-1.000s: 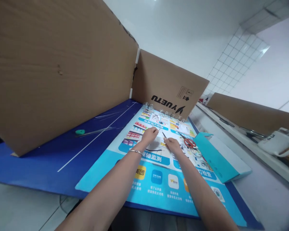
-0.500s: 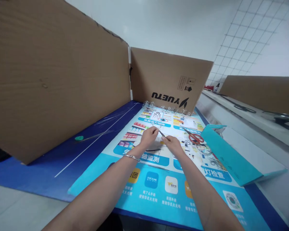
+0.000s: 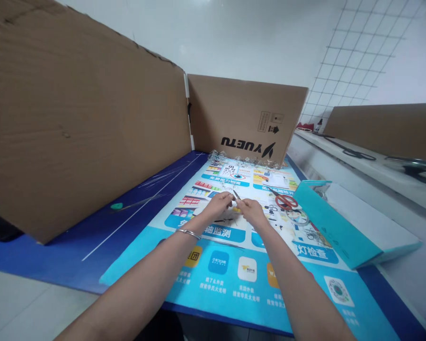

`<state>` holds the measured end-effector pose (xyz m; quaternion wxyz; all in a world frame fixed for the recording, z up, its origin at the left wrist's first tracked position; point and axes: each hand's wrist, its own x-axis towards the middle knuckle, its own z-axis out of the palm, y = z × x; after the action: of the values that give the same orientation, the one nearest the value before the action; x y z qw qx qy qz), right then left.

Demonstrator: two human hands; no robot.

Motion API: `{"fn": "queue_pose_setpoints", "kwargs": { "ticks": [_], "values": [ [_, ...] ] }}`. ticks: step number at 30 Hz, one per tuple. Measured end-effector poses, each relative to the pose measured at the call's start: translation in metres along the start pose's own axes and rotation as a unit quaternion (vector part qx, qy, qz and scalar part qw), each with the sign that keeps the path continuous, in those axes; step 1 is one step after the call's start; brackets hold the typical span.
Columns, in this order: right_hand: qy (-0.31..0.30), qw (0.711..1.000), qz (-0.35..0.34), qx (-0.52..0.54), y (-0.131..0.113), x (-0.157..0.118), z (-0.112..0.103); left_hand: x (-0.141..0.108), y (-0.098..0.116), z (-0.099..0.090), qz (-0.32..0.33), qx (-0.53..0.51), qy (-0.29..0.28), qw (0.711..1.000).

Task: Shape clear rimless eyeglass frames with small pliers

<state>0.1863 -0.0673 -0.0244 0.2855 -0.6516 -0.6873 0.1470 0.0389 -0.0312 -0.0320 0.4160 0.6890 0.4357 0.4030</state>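
Observation:
Over the middle of the printed sheet [image 3: 213, 278], my left hand [image 3: 219, 204] is closed, its fingertips pinched on something too small to make out. Close to its right, my right hand [image 3: 249, 210] grips a slim dark pointed tool [image 3: 236, 194] whose tip points up and to the left. Small dark pieces lie on the sheet below and between the hands. To the right of my right hand, red-handled scissors [image 3: 286, 201] rest on the sheet, with a clear round coil [image 3: 297, 217] just below them.
An open teal box [image 3: 341, 227] stands on the right. Tall cardboard panels [image 3: 128, 109] enclose the left and back. Clear crumpled pieces [image 3: 244, 160] line the back edge. A green item [image 3: 117, 206] lies on the blue surface at left. Dark scissors [image 3: 358, 154] lie on the right ledge.
The view has shifted slightly. The tool's tip now points more steeply upward and stands a little apart from my left fingertips.

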Motion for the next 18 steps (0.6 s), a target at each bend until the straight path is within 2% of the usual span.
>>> {"fn": "queue_pose_setpoints", "kwargs": {
  "ticks": [4,9,12,18],
  "values": [
    [0.009,1.0,-0.008,-0.018,0.003,-0.001,-0.002,0.001,-0.008,-0.002,-0.025,-0.058,-0.045,0.997],
    [0.009,0.999,-0.036,-0.038,0.006,-0.003,-0.003,0.001,-0.012,-0.009,-0.06,-0.111,-0.075,0.989],
    [0.005,0.997,-0.053,-0.048,0.006,-0.005,-0.003,0.001,-0.014,-0.011,-0.084,-0.149,-0.079,0.982],
    [-0.01,0.995,-0.077,-0.058,0.004,-0.004,0.0,0.004,-0.018,-0.013,-0.088,-0.168,-0.064,0.98]
  ]
}}
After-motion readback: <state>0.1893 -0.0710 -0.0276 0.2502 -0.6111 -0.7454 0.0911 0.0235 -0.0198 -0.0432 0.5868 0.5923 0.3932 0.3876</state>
